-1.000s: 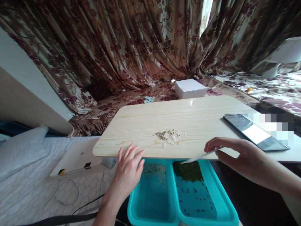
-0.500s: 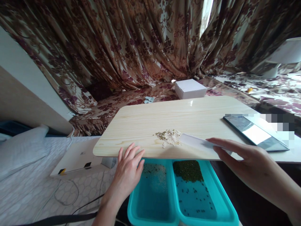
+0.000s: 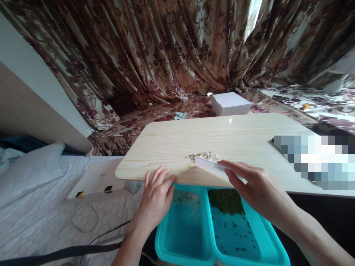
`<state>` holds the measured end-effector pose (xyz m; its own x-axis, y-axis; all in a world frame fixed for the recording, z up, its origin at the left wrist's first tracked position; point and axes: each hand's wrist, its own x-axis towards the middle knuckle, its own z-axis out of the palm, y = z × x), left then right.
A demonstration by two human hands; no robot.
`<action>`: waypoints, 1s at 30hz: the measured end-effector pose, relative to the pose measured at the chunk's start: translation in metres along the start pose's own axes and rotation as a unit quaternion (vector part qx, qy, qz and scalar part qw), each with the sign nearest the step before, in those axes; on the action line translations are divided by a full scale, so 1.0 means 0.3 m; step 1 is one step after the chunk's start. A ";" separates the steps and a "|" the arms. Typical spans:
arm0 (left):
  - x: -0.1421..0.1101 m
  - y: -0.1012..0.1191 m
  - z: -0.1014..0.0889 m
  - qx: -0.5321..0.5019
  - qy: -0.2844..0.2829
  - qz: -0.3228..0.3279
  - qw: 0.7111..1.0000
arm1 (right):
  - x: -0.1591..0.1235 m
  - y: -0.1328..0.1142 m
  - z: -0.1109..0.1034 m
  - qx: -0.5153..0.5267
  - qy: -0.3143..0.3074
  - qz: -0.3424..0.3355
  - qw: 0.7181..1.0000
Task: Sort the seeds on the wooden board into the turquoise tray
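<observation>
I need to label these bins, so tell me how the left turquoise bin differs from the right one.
The left bin holds a thin scatter of pale grains with some dark specks; the right bin holds a dense heap of dark green grains. The left bin's grains lie mostly toward its far end, while some of the right bin's are strewn to its near end. Both are turquoise and sit side by side.

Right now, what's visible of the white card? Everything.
The white card is thin, long and plain, perhaps paper or plastic. Its right end sits in the grip of the right hand; its free left end stands tilted at the near side of the grain pile, partly hiding it. Contact with grains is unclear.
</observation>
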<state>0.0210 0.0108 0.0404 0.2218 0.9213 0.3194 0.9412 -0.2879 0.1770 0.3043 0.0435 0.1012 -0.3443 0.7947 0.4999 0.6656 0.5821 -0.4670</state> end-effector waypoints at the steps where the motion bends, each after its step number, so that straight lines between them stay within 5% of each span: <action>1: 0.000 0.000 -0.001 -0.002 0.001 0.000 1.000 | 0.003 -0.002 0.005 -0.007 0.001 -0.002 1.000; 18: -0.001 -0.031 -0.031 0.014 0.006 -0.033 0.999 | -0.057 -0.172 0.050 0.095 -0.055 -0.064 0.992; 26: -0.003 0.003 -0.015 0.005 -0.012 -0.009 1.000 | -0.097 -0.020 -0.057 -0.020 0.057 -0.008 0.998; 30: -0.001 0.009 -0.012 0.006 -0.015 -0.009 1.000 | -0.098 0.049 -0.108 -0.097 0.064 0.037 0.992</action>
<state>0.0225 0.0087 0.0442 0.2125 0.9335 0.2889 0.9479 -0.2687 0.1711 0.3457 0.0229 0.1033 -0.2101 0.7988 0.5637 0.8057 0.4681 -0.3630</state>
